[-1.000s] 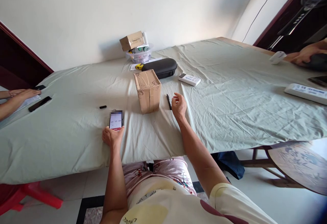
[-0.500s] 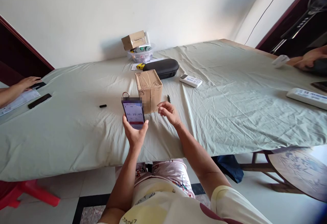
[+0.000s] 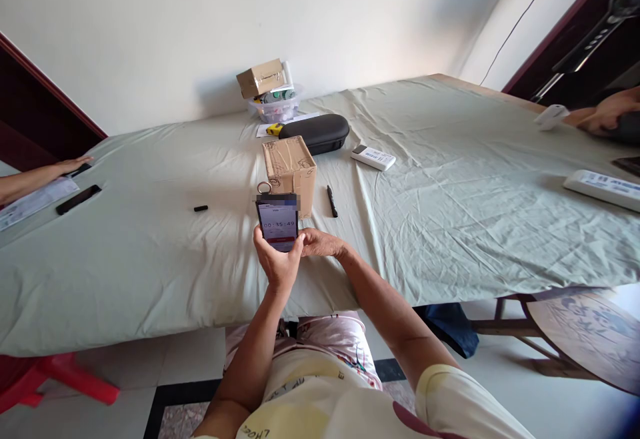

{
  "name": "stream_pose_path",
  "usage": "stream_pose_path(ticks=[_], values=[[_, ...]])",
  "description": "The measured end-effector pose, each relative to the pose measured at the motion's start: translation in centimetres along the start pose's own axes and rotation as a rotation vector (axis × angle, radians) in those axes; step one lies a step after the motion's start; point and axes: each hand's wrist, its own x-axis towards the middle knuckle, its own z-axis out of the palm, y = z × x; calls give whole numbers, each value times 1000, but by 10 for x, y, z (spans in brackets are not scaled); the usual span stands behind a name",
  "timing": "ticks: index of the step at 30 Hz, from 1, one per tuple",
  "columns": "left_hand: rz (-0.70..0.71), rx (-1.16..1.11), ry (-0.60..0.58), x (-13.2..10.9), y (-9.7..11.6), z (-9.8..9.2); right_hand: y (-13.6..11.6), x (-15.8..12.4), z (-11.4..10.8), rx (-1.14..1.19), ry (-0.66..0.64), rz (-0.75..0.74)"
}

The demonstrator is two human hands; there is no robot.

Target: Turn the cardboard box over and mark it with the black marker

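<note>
My left hand (image 3: 280, 259) is wrapped round a phone (image 3: 279, 224) whose lit screen shows timer digits. A ring stands out at the phone's top edge. My right hand (image 3: 321, 243) is at the phone's lower right side, its fingertips partly hidden behind the phone and my left thumb; whether it grips the phone I cannot tell. Just behind the phone stands a taped cardboard box (image 3: 295, 175), its lower front partly covered. A black pen (image 3: 332, 201) lies right of the box, and a small black cap (image 3: 201, 208) lies to the left.
Behind the box are a black case (image 3: 315, 133), a yellow item (image 3: 275, 129) and a plastic basket (image 3: 276, 111) with a small carton (image 3: 261, 79) on top. A white device (image 3: 373, 157) lies right. Other people's hands rest at both table sides (image 3: 435, 225).
My left hand has moved right with the phone, now in front of the box. My right hand has come down and left to the phone, uncovering the pen.
</note>
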Motion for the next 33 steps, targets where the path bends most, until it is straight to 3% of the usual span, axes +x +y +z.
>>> stream_pose_path(ticks=[6,12,19,24,29,33], values=[[-4,-27,-2,-2,3,2,0,-3,-3,35,9,-1],[-60,1,-10,11,-8,-8,-3,-5,-6,42,-126,88],[-287,404,-149,70,-62,-51,9,-2,-13,2,-76,99],[-404,668,-216,91,-106,-74,5,-4,-17,15,-39,75],[-429,762,-301,98,-121,-83,-2,-9,-23,33,140,49],[-405,767,-400,101,-118,-87,0,-10,-35,-4,504,16]])
